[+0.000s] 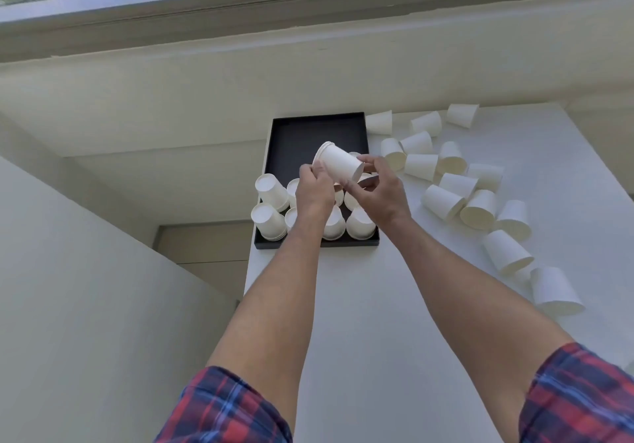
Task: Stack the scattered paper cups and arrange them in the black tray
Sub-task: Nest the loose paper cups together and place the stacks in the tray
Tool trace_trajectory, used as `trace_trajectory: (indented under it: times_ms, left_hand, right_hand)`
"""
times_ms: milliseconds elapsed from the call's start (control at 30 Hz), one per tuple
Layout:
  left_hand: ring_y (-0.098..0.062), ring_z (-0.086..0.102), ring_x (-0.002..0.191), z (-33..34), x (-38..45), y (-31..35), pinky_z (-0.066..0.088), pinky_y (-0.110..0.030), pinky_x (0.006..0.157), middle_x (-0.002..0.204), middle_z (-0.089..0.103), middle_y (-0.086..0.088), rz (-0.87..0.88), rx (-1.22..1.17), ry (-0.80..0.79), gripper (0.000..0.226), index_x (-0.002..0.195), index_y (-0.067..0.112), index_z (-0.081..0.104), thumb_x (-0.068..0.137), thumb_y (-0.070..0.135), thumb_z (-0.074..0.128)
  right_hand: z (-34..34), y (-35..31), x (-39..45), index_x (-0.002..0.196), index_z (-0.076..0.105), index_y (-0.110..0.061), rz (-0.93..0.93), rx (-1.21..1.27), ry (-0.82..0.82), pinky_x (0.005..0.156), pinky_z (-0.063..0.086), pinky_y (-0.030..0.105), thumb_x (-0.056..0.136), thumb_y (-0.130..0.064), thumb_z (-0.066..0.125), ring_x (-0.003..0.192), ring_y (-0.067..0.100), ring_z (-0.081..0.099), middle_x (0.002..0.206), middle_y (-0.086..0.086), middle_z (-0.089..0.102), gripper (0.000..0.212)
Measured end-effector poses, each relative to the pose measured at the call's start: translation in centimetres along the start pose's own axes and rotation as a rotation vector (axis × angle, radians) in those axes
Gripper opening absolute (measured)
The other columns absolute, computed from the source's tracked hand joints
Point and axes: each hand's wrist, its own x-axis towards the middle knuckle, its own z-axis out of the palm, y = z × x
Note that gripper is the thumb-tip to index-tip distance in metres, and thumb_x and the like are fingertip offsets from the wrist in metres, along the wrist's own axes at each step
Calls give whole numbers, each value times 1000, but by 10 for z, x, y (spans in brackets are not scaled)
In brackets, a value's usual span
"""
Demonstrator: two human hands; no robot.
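1. The near end of the black tray (364, 127) already holds two rows of short, upside-down cup stacks (269, 218); its far half is bare.
2. Many loose cups (442, 200) lie tipped over on the white table (343, 305) to the right of the tray, so I judge the task roughly a third done.
3. Both forearms reach forward over the tray's near half.
4. The left hand (314, 192) is closed on the rim end of a small tilted stack (338, 163) held above the tray.
5. The right hand (377, 188) pinches the stack's base end; it may also hold another cup beneath, but the fingers hide that.
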Motion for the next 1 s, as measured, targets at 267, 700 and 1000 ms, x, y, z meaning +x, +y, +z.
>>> trace_trajectory:
  times_ms: [267,700,1000]
  left_hand:
    - [-30,53,128,-15,32,-5,42,-41,93,141,57,-8,291,708,-41,44,140,9,50,98,11,40]
    - [-24,59,105,-5,55,-18,34,-49,105,122,62,-2,506,1288,-308,29,116,16,65,94,13,47]
    - [-21,47,87,-9,61,-16,33,-40,81,117,64,1,500,1283,-334,32,122,18,62,94,14,47]
  right_hand:
    - [26,-12,79,133,56,-23,-38,-321,90,90,52,37,83,-37,74,103,22,64,121,-1,65,55]
    - [89,13,123,146,48,-34,-42,-803,-278,88,46,40,90,-14,58,127,26,46,140,0,48,60]
    - [100,13,139,134,61,-24,-68,-982,-422,88,50,42,86,-3,53,119,33,52,135,6,52,53]
